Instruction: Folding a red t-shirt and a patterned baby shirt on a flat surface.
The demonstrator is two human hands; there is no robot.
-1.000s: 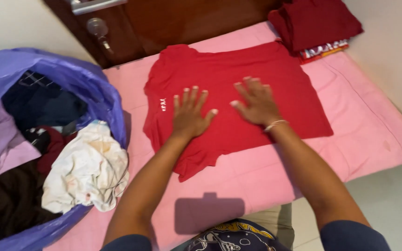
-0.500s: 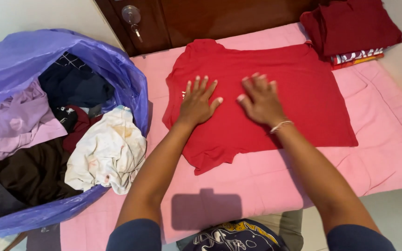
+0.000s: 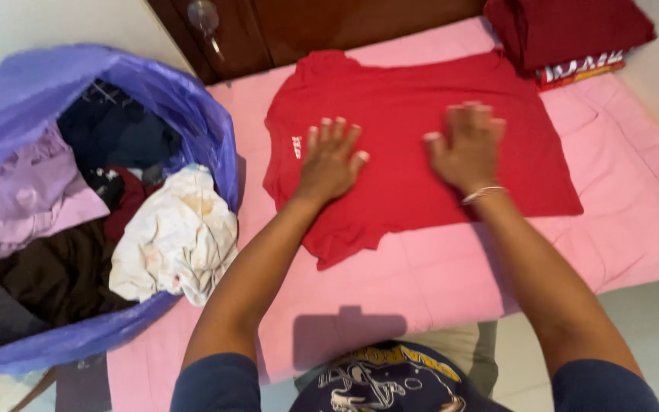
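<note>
Left hand [image 3: 329, 156] flat, palm down, fingers spread, pressing on the red t-shirt [image 3: 406, 145]. It grips nothing. It sits on the shirt's left half, just beside a small white mark on the fabric.

Right hand [image 3: 467, 145] same: open, palm down, fingers together-ish, resting on the shirt's right half. It looks slightly blurred. Thin bracelet [image 3: 483, 194] on that wrist. Hands near each other, not touching.

Shirt lies spread flat on the pink mat [image 3: 634, 206], roughly mid-mat, toward the far edge. Its one sleeve points at the far edge, lower corner of the fabric angles toward the near edge. Shirt's right side lies smooth, left hem a bit uneven.

Far right corner of the mat: folded dark red garment [image 3: 566, 30] stacked on another folded piece with a printed edge showing underneath. Well apart from the hands, just beyond the shirt's top right.

Left edge of the mat: big purple plastic bag [image 3: 55, 84], open, its side touching the mat edge. Inside: a white crumpled cloth [image 3: 173, 236] at the rim nearest the shirt, lilac cloth, dark navy and brown pieces behind it.

Beyond the far edge: dark wooden door [image 3: 329, 23] with a metal knob [image 3: 204, 15].

Near edge: person's dark blue sleeves and printed top in view.
</note>
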